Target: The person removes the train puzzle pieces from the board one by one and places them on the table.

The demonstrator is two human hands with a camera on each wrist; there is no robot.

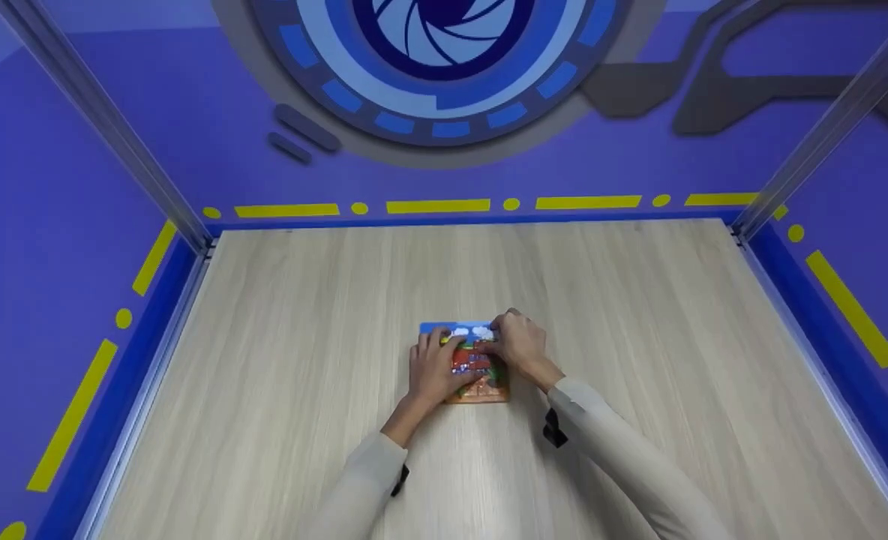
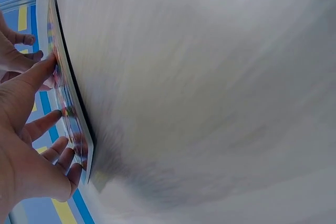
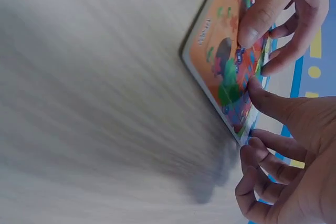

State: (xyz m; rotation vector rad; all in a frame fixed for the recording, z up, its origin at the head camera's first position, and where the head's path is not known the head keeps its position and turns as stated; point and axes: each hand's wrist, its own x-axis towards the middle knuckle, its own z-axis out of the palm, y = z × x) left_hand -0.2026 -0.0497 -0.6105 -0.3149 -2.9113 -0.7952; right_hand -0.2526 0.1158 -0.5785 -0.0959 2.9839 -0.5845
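head view, board: the picture board [image 1: 465, 358] lies on the wooden tabletop [image 1: 301, 322], near its middle, seemingly where both hands reach it evenly.
head view, left side: the left hand [image 1: 433, 367] rests there with fingers spread apart, probably to steady the board against sliding.
head view, right side: the right hand [image 1: 523, 345] grips the board, thumb over the face and fingers bent at the edge, likely a firmer hold to counter the left.
left wrist view, fingertips: the left hand's fingers stand apart, touching the printed face, perhaps to spread the pressure.
left wrist view, rim: it sits low along the tabletop, which presumably takes any push from above.
right wrist view, edge: the right thumb rests on the face while the other fingers curl by the rim; whether they also pinch a separate piece, i cannot tell.
right wrist view, orange strip [image 3: 206, 59]: uncovered, since both hands lie farther up the board.
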